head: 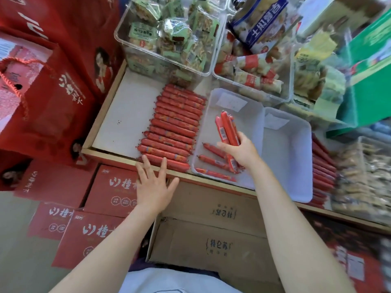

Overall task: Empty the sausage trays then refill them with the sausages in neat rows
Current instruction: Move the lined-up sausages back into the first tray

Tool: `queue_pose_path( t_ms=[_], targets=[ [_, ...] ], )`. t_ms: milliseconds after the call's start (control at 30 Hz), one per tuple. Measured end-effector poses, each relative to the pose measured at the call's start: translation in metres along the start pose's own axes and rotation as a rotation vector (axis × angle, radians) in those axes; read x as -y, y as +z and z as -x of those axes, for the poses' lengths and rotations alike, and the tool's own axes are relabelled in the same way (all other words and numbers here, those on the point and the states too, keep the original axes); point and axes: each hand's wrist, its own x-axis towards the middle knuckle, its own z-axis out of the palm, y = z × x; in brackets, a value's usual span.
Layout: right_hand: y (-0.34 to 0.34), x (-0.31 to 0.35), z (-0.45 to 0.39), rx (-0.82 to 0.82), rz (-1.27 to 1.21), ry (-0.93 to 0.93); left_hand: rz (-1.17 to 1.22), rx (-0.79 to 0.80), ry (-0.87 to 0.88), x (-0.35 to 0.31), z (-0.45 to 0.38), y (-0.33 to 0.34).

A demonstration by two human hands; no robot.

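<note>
A row of sausages lies on the shelf, left of two side-by-side trays.

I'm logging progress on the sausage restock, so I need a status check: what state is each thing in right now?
Left hand: open, fingers spread, fingertips at the nearest sausage of the row.
Right hand: grips a bundle of sausages above the left tray.
Sausage row: neatly lined up on the shelf.
Left tray: nearly empty, a few loose sausages.
Right tray: empty.
</note>
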Motion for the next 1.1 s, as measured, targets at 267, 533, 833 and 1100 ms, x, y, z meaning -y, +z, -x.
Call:
queue_pose_path(
  t_ms=[267, 533, 833, 1100],
  targets=[
    [0.002, -0.058, -0.024, 0.128, 0.121, 0.194, -0.043, 0.029, -0.006, 0.004, -0.002, -0.005],
    [0.028, -0.013, -0.026, -0.179, 0.194, -0.082, -0.033, 0.056, 0.013, 0.013, 0.001, -0.015],
    [0.145, 0.035, -0.026, 0.229, 0.816, -0.33, 0.226, 0.011, 0.116, 0.057, 0.009, -0.019],
    [0.156, 0.032, -0.034, 0.201, 1.005, -0.31, 0.261, 0.034, 0.155, 0.061, 0.009, -0.02]
  ],
)
